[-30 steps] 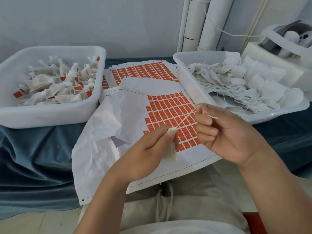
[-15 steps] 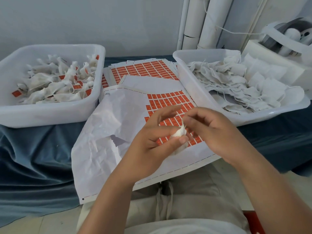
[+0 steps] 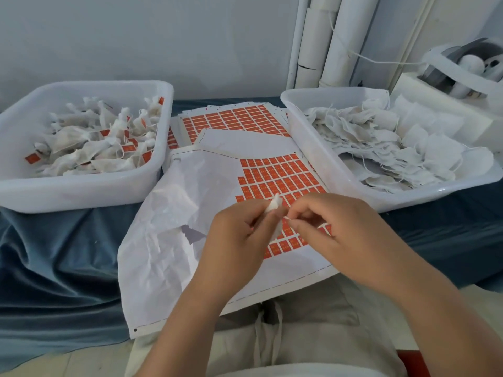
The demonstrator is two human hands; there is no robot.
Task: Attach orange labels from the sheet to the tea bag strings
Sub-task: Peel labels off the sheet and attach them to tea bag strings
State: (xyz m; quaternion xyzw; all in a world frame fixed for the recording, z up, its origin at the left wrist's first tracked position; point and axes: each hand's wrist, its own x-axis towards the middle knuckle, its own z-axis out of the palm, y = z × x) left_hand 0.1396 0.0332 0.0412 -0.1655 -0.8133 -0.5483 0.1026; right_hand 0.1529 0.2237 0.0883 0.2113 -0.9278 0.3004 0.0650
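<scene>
Centrally, gripping a crumpled white tea bag point(image 3: 273, 205) in the left hand point(image 3: 239, 238) over the orange label sheet point(image 3: 283, 175), fingertips of the right hand point(image 3: 337, 229) pinched just beside it; cannot tell whether on the string. Flanked by labelled bags in the left tub point(image 3: 81, 191) and plain bags in the right tub point(image 3: 408, 197).

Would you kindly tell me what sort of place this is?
Probably a small hand-packing workshop: the left tub holds labelled tea bags, the right tub unlabelled tea bags, with orange label sheets between.
</scene>
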